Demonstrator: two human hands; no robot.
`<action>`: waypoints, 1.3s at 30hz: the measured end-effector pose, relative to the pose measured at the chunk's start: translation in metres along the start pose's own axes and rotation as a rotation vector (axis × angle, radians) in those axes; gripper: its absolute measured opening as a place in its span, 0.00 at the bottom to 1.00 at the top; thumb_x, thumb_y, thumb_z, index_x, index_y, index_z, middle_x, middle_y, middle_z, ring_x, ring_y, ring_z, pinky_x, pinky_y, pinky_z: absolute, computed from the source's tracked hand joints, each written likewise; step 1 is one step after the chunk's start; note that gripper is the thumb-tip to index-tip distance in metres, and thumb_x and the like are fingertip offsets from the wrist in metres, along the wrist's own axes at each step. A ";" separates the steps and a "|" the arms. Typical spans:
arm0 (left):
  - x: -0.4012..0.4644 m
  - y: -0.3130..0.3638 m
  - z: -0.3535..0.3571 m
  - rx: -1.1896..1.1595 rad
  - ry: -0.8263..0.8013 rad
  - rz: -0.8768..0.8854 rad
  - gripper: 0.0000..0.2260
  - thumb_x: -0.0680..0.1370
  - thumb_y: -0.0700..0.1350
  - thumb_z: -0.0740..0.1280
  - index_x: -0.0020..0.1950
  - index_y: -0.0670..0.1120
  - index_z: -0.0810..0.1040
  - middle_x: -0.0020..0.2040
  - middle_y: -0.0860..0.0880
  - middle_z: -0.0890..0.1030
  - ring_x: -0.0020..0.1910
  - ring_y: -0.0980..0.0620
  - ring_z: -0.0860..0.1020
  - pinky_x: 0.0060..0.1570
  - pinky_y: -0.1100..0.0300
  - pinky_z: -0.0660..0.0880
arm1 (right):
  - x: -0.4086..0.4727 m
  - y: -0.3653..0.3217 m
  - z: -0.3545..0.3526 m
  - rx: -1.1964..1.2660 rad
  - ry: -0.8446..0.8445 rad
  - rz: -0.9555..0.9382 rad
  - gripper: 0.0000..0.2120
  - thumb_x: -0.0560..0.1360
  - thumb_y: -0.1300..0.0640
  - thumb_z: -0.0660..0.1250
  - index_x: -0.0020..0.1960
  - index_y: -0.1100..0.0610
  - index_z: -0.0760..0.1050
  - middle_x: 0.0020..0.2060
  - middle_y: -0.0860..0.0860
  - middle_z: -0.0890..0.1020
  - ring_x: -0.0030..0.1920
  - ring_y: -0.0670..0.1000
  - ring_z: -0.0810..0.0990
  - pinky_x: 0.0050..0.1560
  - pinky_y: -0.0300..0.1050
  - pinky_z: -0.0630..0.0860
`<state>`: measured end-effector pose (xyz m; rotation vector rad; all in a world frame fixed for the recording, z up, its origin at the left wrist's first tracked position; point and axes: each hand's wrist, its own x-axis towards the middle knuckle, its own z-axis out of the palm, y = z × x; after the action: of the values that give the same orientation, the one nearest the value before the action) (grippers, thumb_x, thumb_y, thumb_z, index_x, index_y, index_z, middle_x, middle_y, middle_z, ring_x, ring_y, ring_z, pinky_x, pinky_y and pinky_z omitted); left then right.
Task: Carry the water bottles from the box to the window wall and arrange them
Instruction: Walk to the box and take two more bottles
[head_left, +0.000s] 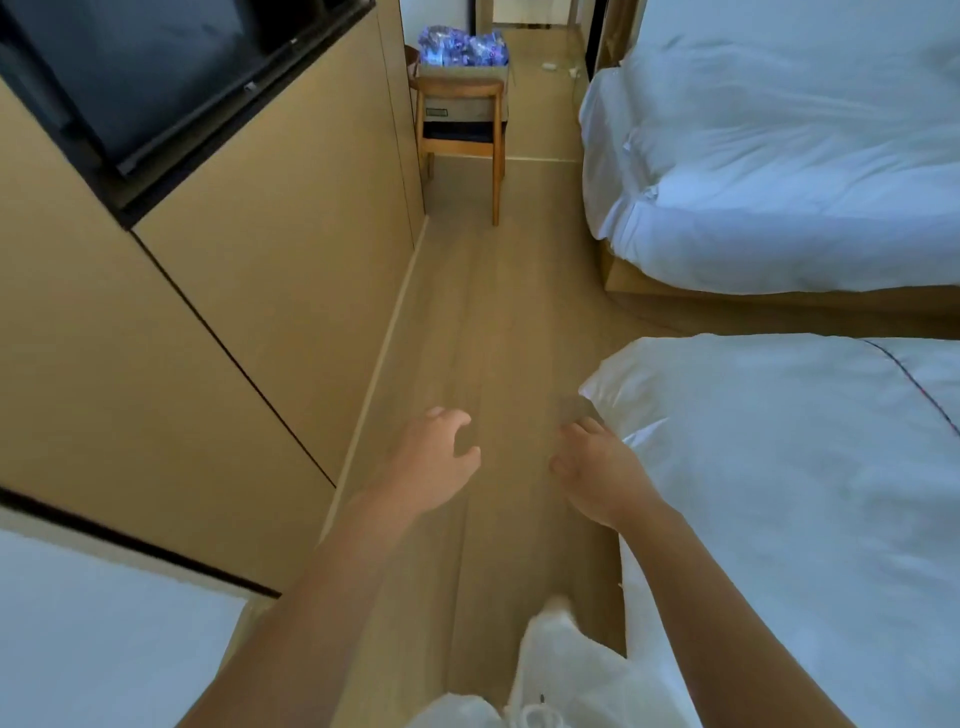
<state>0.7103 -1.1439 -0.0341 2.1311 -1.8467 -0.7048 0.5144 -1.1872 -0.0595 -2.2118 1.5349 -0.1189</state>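
Head view, looking down a narrow aisle of wood-look floor (483, 312). Water bottles (462, 45) sit at the far end — a heap of clear plastic with blue-purple labels, filling the top of a cardboard box (462, 101); single bottles are too blurred to count. The box rests on the seat of a wooden chair (460, 140), which stands at the far end of the aisle against the tan panel wall (270, 249) on the left. Both hands are held out low over the floor, well apart from the box and empty. Left hand (434, 462): fingers loosely curled with the thumb apart, holding nothing. Right hand (597, 467): fingers relaxed and pointing down, holding nothing, just beside the corner of the near bed (779, 493). A second bed (779, 156) with white bedding lies farther on at the right, its corner narrowing the aisle near the chair. A dark screen (156, 78) is set into the left wall. One white-trousered leg (556, 660) steps forward at the bottom edge. Small pale bits lie on the floor beyond the chair — too small to identify.
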 end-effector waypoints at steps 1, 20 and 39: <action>0.019 0.001 -0.003 0.012 -0.003 0.001 0.20 0.79 0.49 0.63 0.69 0.45 0.70 0.67 0.47 0.71 0.62 0.48 0.72 0.58 0.58 0.69 | 0.018 0.003 -0.003 0.007 -0.002 -0.005 0.15 0.75 0.57 0.59 0.60 0.61 0.71 0.56 0.54 0.74 0.57 0.55 0.72 0.56 0.51 0.72; 0.417 0.048 -0.072 0.014 0.092 -0.117 0.21 0.76 0.53 0.65 0.68 0.49 0.71 0.64 0.49 0.74 0.57 0.47 0.76 0.53 0.58 0.71 | 0.421 0.088 -0.127 -0.066 -0.004 -0.128 0.22 0.78 0.50 0.58 0.70 0.56 0.66 0.65 0.51 0.71 0.65 0.53 0.67 0.62 0.48 0.69; 0.821 -0.009 -0.208 -0.032 0.113 -0.038 0.20 0.77 0.52 0.63 0.68 0.50 0.71 0.65 0.51 0.73 0.50 0.52 0.75 0.45 0.61 0.68 | 0.827 0.068 -0.198 -0.048 0.042 -0.098 0.22 0.78 0.50 0.59 0.69 0.55 0.67 0.65 0.50 0.71 0.65 0.51 0.68 0.62 0.45 0.69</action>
<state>0.8941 -1.9706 -0.0270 2.1441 -1.7301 -0.6053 0.7069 -2.0182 -0.0558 -2.3366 1.4659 -0.1609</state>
